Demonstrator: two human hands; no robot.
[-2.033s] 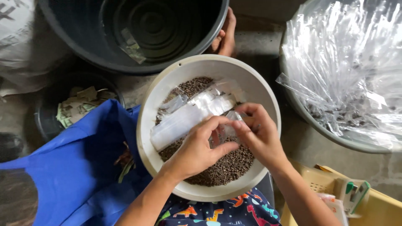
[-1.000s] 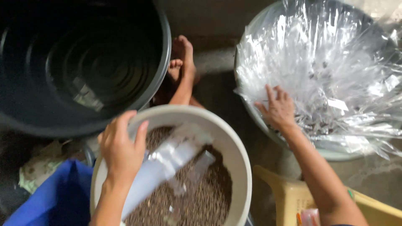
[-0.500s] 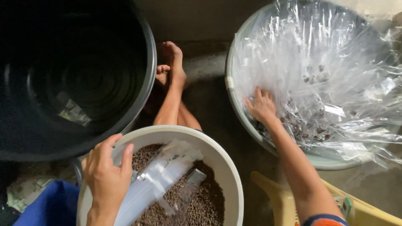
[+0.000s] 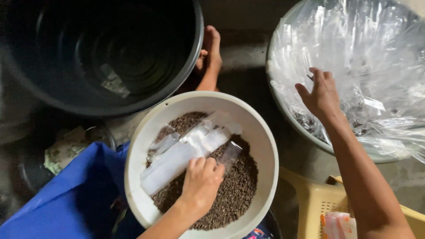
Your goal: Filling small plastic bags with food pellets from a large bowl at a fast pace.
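Left hand (image 4: 201,181) on plastic sleeves (image 4: 186,150) — seed-filled bowl (image 4: 261,141)

arms: both bare to above the wrist, no sleeves showing
left hand (image 4: 201,181): bare, no glove, no ring or watch
right hand (image 4: 319,95): bare too, nails short
foot (image 4: 211,48): barefoot, no shoe
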